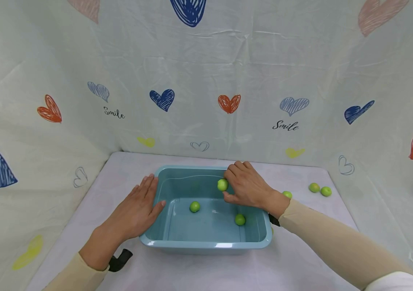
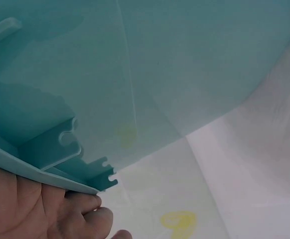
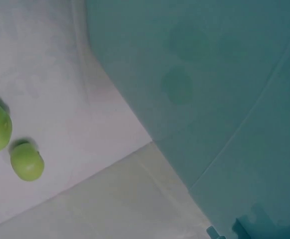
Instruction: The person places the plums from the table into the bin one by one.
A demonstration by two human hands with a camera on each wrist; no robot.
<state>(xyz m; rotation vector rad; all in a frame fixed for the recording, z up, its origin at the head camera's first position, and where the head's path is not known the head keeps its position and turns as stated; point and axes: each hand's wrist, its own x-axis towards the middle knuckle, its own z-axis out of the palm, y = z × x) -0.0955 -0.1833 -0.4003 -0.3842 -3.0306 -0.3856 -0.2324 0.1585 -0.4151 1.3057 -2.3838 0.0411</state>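
Observation:
A light blue plastic basin (image 1: 206,244) stands in front of me in the head view. My left hand (image 1: 135,212) lies over its left rim with straight fingers. The left wrist view shows the palm (image 2: 15,209) against the underside of that rim. Over the basin's back right part, my right hand (image 1: 248,186) holds a small round green fruit (image 1: 222,184) between thumb and fingers. Two more such fruits lie on the basin floor, a left fruit (image 1: 194,207) and a right fruit (image 1: 240,219). The right hand is hidden in its own wrist view.
On the white-covered table (image 1: 301,258), right of the basin, lie a near fruit (image 1: 287,195), partly behind my wrist, and two far fruits, one (image 1: 314,187) beside another (image 1: 326,191). A white curtain (image 1: 199,64) printed with hearts surrounds the table's back and sides.

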